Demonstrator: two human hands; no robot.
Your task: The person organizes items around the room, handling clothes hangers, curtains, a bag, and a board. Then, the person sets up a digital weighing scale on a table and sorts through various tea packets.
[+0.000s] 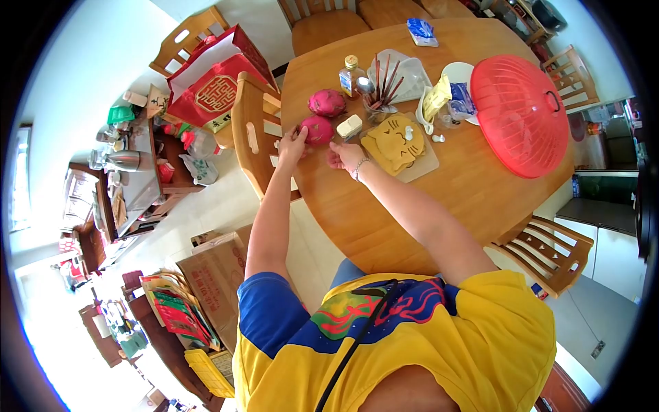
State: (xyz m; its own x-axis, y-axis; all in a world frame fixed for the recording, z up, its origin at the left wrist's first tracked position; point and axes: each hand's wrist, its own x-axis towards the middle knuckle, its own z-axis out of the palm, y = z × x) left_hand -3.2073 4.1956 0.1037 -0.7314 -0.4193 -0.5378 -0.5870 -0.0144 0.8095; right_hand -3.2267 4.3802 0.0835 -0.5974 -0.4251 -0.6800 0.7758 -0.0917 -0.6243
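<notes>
Two pink dragon fruits lie near the left side of the round wooden table. My left hand has its fingers closed on the left end of the nearer dragon fruit. Behind it rests the other dragon fruit. My right hand, with a bracelet at the wrist, hovers just right of the nearer fruit; its fingers look loosely apart and hold nothing visible. Close to that hand are a small cream-coloured block or box and a yellow cat-face mat or pouch on a pale board.
A glass of brown sticks, a capped bottle and a clear plastic tray stand farther back. To the right sits a red mesh food cover. Chairs surround the table; a red gift bag is at left.
</notes>
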